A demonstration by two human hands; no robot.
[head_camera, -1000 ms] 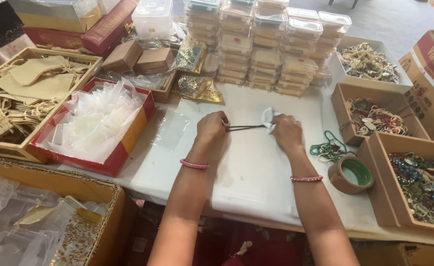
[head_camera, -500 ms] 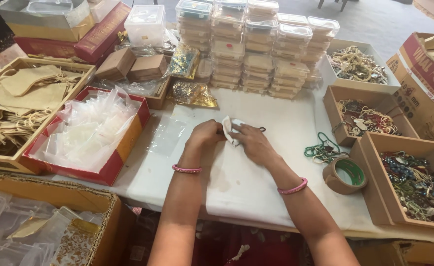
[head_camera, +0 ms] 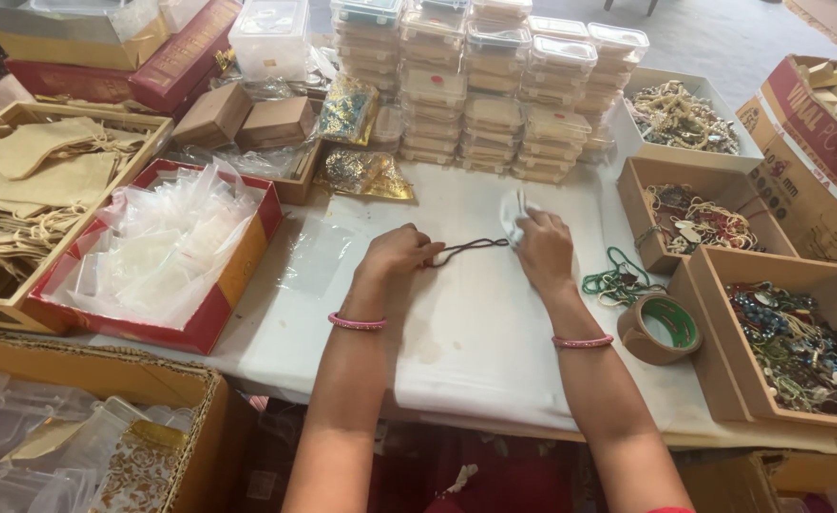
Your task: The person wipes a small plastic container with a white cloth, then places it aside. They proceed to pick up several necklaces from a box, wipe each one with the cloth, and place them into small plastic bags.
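Observation:
A thin dark cord (head_camera: 471, 248) is stretched over the white table cover (head_camera: 475, 332) between both hands. My left hand (head_camera: 398, 253) pinches its left end. My right hand (head_camera: 544, 249) pinches the right end together with a small white cloth (head_camera: 513, 212) that sticks up above the fingers. Both wrists wear pink bangles.
A clear plastic sleeve (head_camera: 316, 255) lies left of my left hand. A red box of clear bags (head_camera: 157, 249), a wooden tray of beige pouches (head_camera: 29, 190), stacked clear boxes (head_camera: 494, 85), cardboard boxes of jewellery (head_camera: 789, 342), green beads (head_camera: 613, 280) and a tape roll (head_camera: 661, 328) surround the work area.
From apart with the cord taut, my hands came together half a second ago. They have now moved apart again, my right hand sliding right with the cloth along the cord.

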